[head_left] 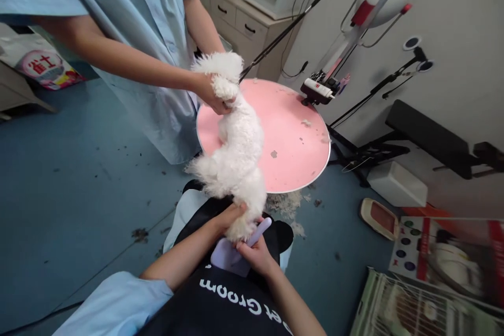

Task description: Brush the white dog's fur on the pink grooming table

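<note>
A fluffy white dog stretches from the pink round table toward my lap. My left hand is closed around its near leg, just above the shaggy paw. In my right hand is a lavender pet brush, gripped by its handle beneath that paw. Its broad head lies over my black apron; the bristles are hidden. Another person's hand holds the dog near its head at the far side.
The person in light blue stands at the left of the table. Fur clumps litter the floor. A metal grooming arm slants over the table. Toward the lower right are a wire cage and a black padded bench.
</note>
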Motion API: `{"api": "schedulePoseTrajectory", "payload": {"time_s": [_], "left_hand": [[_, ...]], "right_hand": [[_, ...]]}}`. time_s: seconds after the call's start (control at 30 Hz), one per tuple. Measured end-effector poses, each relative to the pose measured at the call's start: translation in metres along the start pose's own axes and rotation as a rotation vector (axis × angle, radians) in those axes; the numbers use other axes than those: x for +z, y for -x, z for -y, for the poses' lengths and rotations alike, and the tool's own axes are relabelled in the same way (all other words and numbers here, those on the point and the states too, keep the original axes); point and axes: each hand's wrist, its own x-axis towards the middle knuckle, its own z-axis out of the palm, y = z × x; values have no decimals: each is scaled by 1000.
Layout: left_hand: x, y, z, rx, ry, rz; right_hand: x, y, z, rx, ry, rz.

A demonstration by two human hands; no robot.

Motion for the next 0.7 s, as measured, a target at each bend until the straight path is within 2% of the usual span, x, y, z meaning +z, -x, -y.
{"api": "schedulePoseTrajectory", "payload": {"time_s": [0.1, 0.2, 0.27, 0.33, 0.4, 0.43, 0.5, 0.53, 0.6, 0.63, 0.67, 0.7], "left_hand": [[-8, 10, 17, 31, 25, 36], [-17, 13, 30, 124, -10, -75], [-23, 15, 31, 203, -66, -145], [-28, 18, 29, 312, -144, -193], [-31, 21, 25, 423, -187, -193], [-33, 22, 24, 466, -194, -185], [-34, 23, 22, 511, -199, -168], [-34, 23, 21, 522, -201, -163], [-34, 24, 19, 538, -209, -160], [-34, 24, 19, 546, -209, -159], [-33, 24, 18, 551, -205, -158], [-33, 24, 18, 550, -204, -159]], "right_hand": [[6, 23, -10, 141, -49, 63], [8, 57, -4, 218, -5, 207], [8, 72, 15, 170, 93, 277], [7, 70, 44, 11, 223, 220], [8, 48, 77, -248, 363, 27], [10, 32, 94, -335, 470, -8], [13, 3, 124, -432, 750, 18], [15, -8, 136, -534, 833, -76], [18, -20, 151, -790, 893, -361], [19, -20, 153, -866, 908, -426], [20, -19, 154, -881, 939, -403], [20, -17, 152, -840, 986, -306]]}}
